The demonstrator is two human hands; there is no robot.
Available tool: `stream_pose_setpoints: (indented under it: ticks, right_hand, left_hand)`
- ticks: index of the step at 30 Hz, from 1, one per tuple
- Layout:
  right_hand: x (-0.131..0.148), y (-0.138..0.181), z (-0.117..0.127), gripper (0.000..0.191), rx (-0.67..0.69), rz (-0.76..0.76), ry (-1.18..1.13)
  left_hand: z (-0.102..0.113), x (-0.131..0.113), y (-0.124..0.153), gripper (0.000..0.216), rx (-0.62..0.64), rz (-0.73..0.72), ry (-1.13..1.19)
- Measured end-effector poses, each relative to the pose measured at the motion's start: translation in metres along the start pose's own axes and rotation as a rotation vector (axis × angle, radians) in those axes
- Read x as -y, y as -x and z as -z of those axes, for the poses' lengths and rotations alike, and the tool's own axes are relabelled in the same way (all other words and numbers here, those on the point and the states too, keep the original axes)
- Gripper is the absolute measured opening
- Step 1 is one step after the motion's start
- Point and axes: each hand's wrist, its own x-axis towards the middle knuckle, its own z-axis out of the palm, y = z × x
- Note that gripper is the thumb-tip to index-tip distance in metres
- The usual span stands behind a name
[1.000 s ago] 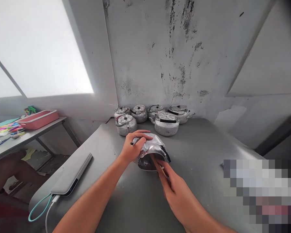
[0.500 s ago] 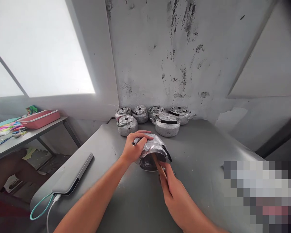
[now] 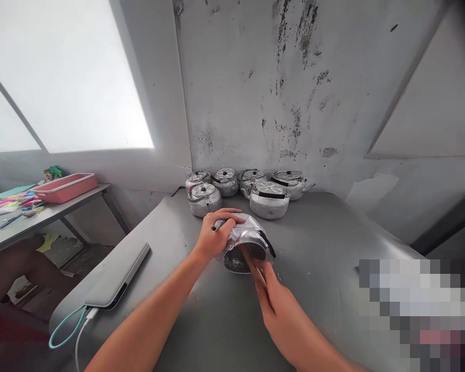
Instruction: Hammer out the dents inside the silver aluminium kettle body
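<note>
A lidless aluminium kettle (image 3: pixel 245 238) lies tipped on its side on the grey metal table (image 3: pixel 318 243), its open mouth facing me. My left hand (image 3: pixel 216 232) is wrapped over its upper left side and holds it steady. My right hand (image 3: pixel 273 297) is closed on a thin brownish stick (image 3: pixel 250 260), whose far end reaches into the kettle's mouth. The kettle's black handle hangs at its right side.
Several lidded aluminium kettles (image 3: pixel 248 188) stand in a cluster at the table's far edge against a stained wall. A flat grey power bank (image 3: pixel 116 276) with a teal cable (image 3: pixel 64 330) lies at the left. A side table with a pink tray (image 3: pixel 65 187) stands further left.
My right hand and the stick have shifted slightly at the kettle's mouth. The left hand keeps the same hold on the kettle.
</note>
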Motion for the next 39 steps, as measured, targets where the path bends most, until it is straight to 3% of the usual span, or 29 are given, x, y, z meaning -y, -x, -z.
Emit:
stream_pose_setpoints:
  ticks: [7, 16, 21, 30, 34, 39]
  right_hand:
    - [-0.006, -0.004, 0.002, 0.043, -0.013, -0.038, -0.015]
    - [0.004, 0.002, -0.008, 0.057, 0.1, -0.296, -0.5]
    - [0.004, 0.003, -0.009, 0.051, 0.057, -0.318, -0.576]
    - [0.001, 0.008, -0.011, 0.033, 0.26, -0.477, -0.812]
    - [0.004, 0.008, -0.011, 0.035, 0.264, -0.495, -0.796]
    - [0.002, 0.007, -0.017, 0.04, 0.159, -0.462, -0.643]
  left_hand:
    - [0.0, -0.002, 0.0, 0.03, -0.003, -0.001, 0.011]
    - [0.003, 0.001, 0.0, 0.031, 0.061, -0.056, 0.056]
    - [0.003, 0.001, 0.002, 0.031, 0.072, -0.064, 0.055]
    - [0.006, 0.001, 0.001, 0.031, 0.099, -0.069, 0.041]
    - [0.009, 0.002, 0.0, 0.031, 0.132, -0.067, 0.025]
    - [0.009, 0.002, 0.001, 0.031, 0.139, -0.054, -0.003]
